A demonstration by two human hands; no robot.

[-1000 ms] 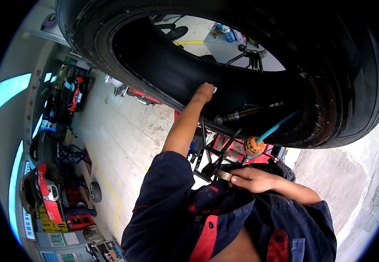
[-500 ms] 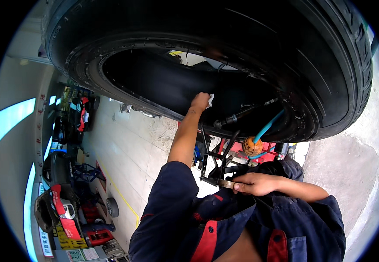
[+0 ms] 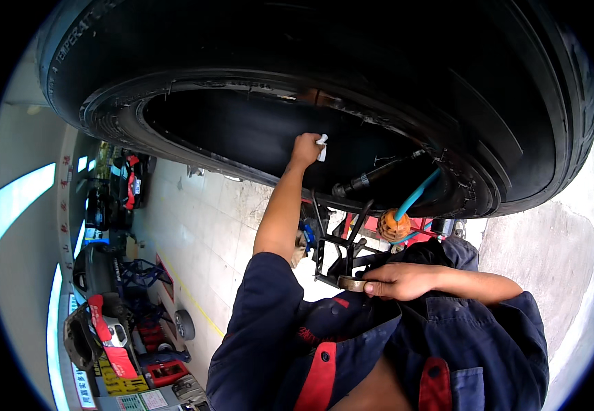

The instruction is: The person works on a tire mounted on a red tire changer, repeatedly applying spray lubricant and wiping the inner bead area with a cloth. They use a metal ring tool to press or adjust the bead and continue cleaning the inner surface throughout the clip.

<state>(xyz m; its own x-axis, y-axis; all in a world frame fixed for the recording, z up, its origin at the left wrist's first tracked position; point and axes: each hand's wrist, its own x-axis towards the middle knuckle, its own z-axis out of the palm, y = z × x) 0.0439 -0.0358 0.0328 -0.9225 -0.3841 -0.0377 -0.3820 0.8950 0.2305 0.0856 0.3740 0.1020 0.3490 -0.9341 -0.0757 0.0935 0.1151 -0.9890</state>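
Observation:
A large black tire (image 3: 297, 48) fills the top, its opening facing me. My left hand (image 3: 306, 148) reaches inside, closed around a crumpled white wipe (image 3: 322, 149) near the dark inner wall. Low in front of my body, my right hand (image 3: 398, 281) is closed on the edge of a small, flat, round tan-sided thing (image 3: 351, 283), whose exact kind I cannot make out. Inside the tire's lower right lies a black rod-like tool (image 3: 372, 179) with a metal end. A teal hose (image 3: 418, 194) runs from an orange ball-shaped piece (image 3: 394, 225) into the opening.
Below the tire stands a black metal frame (image 3: 338, 250) with upright arms, close to my hands; red machine parts show behind it. Pale floor tiles (image 3: 208, 212) stretch to the left, where cars (image 3: 108, 329), a loose wheel (image 3: 184, 324) and a red box (image 3: 167, 372) stand.
My left hand with the wipe has shifted slightly left and up in the view. The tire appears larger and nearer. My right hand keeps its hold on the round thing.

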